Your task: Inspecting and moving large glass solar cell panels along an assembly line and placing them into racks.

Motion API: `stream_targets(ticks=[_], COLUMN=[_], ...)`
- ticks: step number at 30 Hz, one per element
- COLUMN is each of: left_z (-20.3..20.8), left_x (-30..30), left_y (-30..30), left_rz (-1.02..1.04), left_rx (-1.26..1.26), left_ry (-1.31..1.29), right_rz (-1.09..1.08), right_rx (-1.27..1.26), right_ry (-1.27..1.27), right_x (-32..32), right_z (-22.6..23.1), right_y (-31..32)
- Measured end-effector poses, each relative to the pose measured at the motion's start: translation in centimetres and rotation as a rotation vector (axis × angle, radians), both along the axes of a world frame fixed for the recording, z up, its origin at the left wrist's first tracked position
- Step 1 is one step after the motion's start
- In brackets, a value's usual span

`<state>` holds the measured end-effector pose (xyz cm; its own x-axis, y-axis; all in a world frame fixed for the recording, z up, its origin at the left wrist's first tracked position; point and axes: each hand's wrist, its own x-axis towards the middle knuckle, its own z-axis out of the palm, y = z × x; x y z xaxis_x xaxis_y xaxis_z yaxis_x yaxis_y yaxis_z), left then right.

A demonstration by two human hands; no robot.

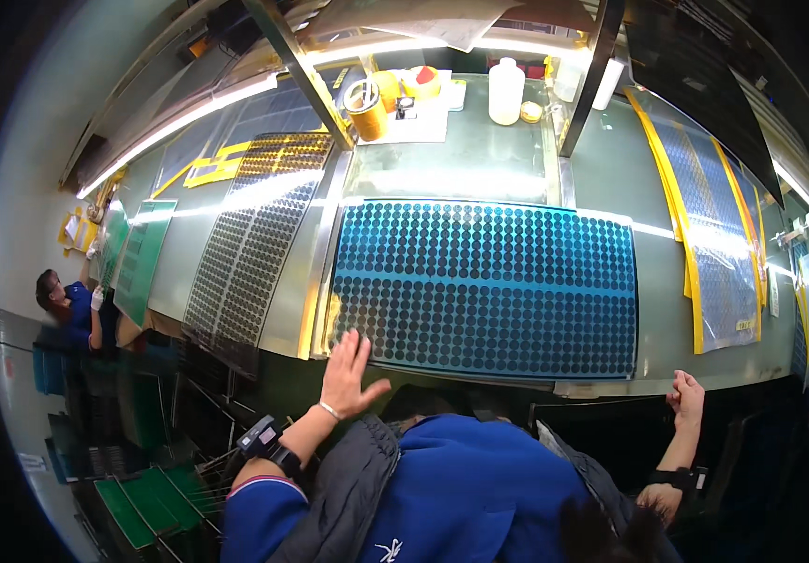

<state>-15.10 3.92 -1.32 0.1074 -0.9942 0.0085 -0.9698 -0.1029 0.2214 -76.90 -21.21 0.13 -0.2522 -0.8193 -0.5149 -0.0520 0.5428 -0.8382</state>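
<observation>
A grey table (663,300) spans the frame. At its centre lies a blue sheet (484,289) covered in dark discs. The left hand (348,377), open with fingers spread, is at the sheet's lower-left corner; contact is unclear. Lower right, the right hand (687,402) is curled, its contents hidden.

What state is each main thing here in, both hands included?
Blue rectangular dot-patterned sheet: lying flat.
Grey rectangular dot-patterned sheet: lying flat.
Yellow-edged translucent sheet: lying flat.
White plastic bottle: upright.
Amber cylinder: standing.
White strip light: lit.
Bare left-hand grip: open, thumb spread.
Bare right-hand grip: fingers curled shut.
</observation>
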Motion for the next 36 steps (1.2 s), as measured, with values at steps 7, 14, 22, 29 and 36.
stream_targets(ticks=[7, 14, 22, 29, 36], left_z=[0.5, 0.1, 4.3, 2.3, 4.3], left_x=[0.0, 4.6, 4.8, 10.1, 11.6], left_y=[3.2, 2.2, 5.0, -0.6, -6.0], left_rz=[-0.327, -0.329, -0.687, -0.374, -0.356], left_rx=[-0.006, -0.337, -0.414, -0.585, -0.853], left_ry=[0.013, -0.006, 0.12, 0.293, 0.826], right_rz=[-0.018, -0.049, 0.004, -0.072, 0.243], right_rx=[-0.375, 0.489, 0.316, 0.046, -0.284], right_ry=[0.3, -0.661, -0.931, -0.805, -0.934], right_x=[5.7, 23.7, 35.4, 35.7, 37.2], right_z=[-2.2, -1.2, -0.4, 2.7, 14.8], right_y=[2.6, 13.7, 17.6, 19.3, 20.2])
